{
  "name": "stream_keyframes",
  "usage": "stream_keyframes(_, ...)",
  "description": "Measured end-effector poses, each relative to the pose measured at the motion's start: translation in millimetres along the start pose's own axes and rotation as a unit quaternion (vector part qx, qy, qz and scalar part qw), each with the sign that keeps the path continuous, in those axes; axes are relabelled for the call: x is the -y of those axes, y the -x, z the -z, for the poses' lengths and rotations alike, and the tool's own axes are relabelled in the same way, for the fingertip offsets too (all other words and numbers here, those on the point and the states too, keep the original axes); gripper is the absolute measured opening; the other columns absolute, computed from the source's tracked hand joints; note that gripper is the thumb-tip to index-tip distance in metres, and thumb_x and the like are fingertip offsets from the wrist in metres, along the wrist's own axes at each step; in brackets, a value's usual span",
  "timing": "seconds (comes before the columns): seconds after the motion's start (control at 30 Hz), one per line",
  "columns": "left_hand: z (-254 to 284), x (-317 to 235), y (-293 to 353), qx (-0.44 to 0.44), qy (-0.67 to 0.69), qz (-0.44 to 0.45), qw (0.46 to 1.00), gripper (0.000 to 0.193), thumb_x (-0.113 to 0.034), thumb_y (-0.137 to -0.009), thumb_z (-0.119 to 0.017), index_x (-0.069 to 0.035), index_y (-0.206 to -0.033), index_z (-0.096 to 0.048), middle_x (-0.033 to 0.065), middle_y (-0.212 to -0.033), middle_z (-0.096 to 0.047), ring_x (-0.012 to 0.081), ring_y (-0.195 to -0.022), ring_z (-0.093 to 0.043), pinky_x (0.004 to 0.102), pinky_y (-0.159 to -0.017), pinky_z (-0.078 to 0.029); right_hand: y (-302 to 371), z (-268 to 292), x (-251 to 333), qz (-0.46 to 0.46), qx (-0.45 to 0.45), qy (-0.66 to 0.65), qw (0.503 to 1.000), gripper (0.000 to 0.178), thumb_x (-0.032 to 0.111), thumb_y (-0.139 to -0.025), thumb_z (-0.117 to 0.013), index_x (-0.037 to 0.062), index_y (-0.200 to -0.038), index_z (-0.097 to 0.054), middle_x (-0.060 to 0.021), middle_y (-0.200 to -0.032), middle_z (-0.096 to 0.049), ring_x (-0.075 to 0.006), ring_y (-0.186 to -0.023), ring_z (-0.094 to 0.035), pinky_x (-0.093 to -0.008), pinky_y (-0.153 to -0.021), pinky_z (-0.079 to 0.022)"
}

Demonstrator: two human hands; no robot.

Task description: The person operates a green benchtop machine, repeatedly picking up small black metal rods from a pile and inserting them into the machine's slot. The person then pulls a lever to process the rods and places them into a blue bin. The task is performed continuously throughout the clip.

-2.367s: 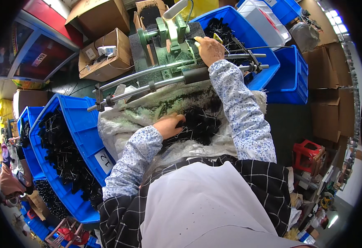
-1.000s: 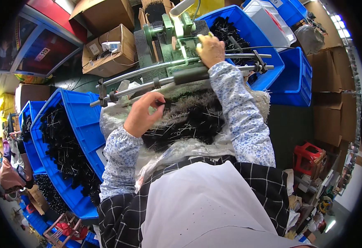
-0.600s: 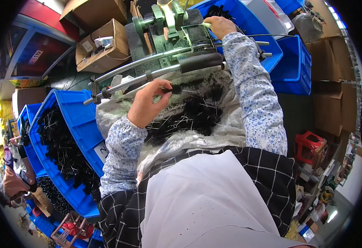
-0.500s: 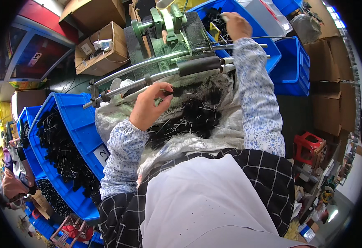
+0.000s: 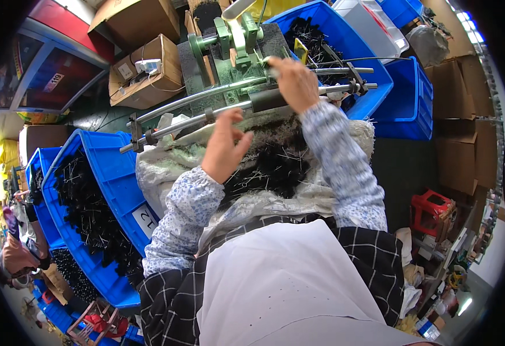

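My left hand [image 5: 225, 149] is over the white sack cloth, by the front metal rod [image 5: 189, 121]. Its thumb and fingers are apart with nothing visible between them. At the green bench machine [image 5: 238, 43], my right hand [image 5: 296, 82] is slightly blurred, its fingertips pinched close to the fixture. Whatever they hold is too small to make out. A dark sleeve [image 5: 267, 100] surrounds the front rod beside that hand. Below both hands, a pile of black bristly pieces with thin silvery stems [image 5: 275, 167] lies on the sack cloth [image 5: 154, 173].
At left stands a large blue bin [image 5: 111, 184] filled with similar black pieces [image 5: 85, 207]. Behind my right hand is another blue bin [image 5: 373, 78] of them. An open cardboard box [image 5: 148, 86] stands beyond the machine's left side. A red stool [image 5: 428, 210] is at right.
My right hand has come from the back-right bin leftward and nearer, to the machine's fixture. My left hand has shifted slightly right. The rods' right end has come into view.
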State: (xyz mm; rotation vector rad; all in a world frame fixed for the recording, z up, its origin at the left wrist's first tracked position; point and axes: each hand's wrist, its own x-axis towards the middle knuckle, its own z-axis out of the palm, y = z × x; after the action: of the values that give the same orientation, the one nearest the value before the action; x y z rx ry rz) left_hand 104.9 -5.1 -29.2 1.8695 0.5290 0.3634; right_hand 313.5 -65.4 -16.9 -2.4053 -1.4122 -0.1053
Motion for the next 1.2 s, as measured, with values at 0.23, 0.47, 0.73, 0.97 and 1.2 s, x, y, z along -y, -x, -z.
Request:
stream_keyframes(0.23, -50.0, 35.3, 0.1, 0.262, -0.216, 0.050, 0.939, 0.041, -0.022, -0.081, -0.062, -0.003, -0.113, -0.045, 0.0202, -0.109, -0.052, 0.0361, -0.099, -0.054, 0.0416, -0.085, -0.044, -41.7, -36.9, -30.4, -0.022, -0.025, 0.106, 0.994, 0.025, 0.015, -0.081, -0.055, 0.0187, -0.103, -0.065, -0.0061, -0.086, -0.064, -0.0240, -0.084, -0.061, -0.0371, -0.074, -0.049)
stream_keyframes(0.47, -49.5, 38.3, -1.1, 0.286, -0.208, 0.035, 0.935, 0.030, -0.019, -0.078, -0.064, -0.001, -0.097, -0.048, 0.0197, -0.095, -0.055, 0.0358, -0.090, -0.056, 0.0414, -0.078, -0.045, -48.1, -48.8, -39.4, 0.019, -0.056, 0.081, 0.995, 0.026, 0.016, -0.084, -0.048, 0.0191, -0.103, -0.066, -0.0072, -0.085, -0.065, -0.0238, -0.082, -0.062, -0.0379, -0.072, -0.050)
stream_keyframes(0.73, -28.9, 25.5, 9.5, 0.254, -0.162, -0.001, 0.954, 0.029, -0.011, -0.074, -0.063, -0.001, -0.095, -0.046, 0.0197, -0.081, -0.059, 0.0368, -0.079, -0.058, 0.0415, -0.071, -0.046, -58.2, -60.9, -54.0, 0.076, -0.091, 0.139, 0.983, 0.025, 0.024, -0.084, -0.057, 0.0223, -0.108, -0.064, -0.0010, -0.098, -0.059, -0.0217, -0.090, -0.053, -0.0361, -0.083, -0.042)
stream_keyframes(0.97, 32.5, -2.6, 17.3, 0.097, -0.071, 0.032, 0.992, 0.027, -0.009, -0.076, -0.065, -0.002, -0.094, -0.045, 0.0130, -0.073, -0.054, 0.0218, -0.065, -0.055, 0.0319, -0.062, -0.046, -36.5, -44.3, -60.1, -0.038, -0.033, 0.090, 0.995, 0.042, 0.027, -0.077, -0.061, 0.0110, -0.115, -0.056, -0.0090, -0.106, -0.059, -0.0263, -0.102, -0.052, -0.0412, -0.085, -0.040)
stream_keyframes(1.2, 34.9, -2.5, 19.2, 0.142, -0.119, 0.037, 0.982, 0.030, -0.008, -0.074, -0.069, -0.002, -0.096, -0.048, 0.0086, -0.082, -0.057, 0.0176, -0.068, -0.057, 0.0295, -0.064, -0.047, -44.2, -65.3, -16.4, 0.004, -0.100, 0.055, 0.993, 0.015, 0.020, -0.075, -0.058, 0.0094, -0.085, -0.060, -0.0078, -0.081, -0.064, -0.0259, -0.082, -0.061, -0.0413, -0.072, -0.044)
